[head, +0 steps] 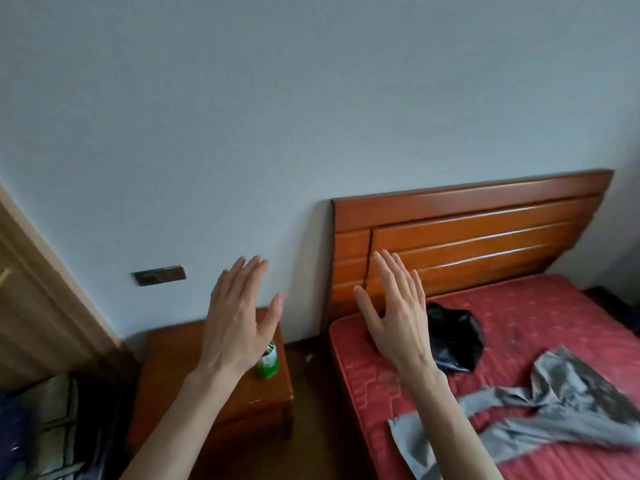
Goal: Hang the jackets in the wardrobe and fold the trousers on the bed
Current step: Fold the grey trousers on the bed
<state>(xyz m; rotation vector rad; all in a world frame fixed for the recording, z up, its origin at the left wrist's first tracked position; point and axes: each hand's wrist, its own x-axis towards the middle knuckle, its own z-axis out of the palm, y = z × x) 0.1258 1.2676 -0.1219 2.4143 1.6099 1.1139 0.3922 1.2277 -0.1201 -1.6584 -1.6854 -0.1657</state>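
Overhead, both hands empty and spread, left hand (239, 320) and right hand (394, 317), beside grey trousers (561, 403) on bed (519, 306).

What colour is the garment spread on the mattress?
Grey garment, lying crumpled on the red mattress; the head view shows it.

Trousers (568, 407), perhaps jacket (453, 337), on bed (540, 306).

Mattress (554, 306) right half clear — grey garment (561, 403), black bundle (453, 337) block near side
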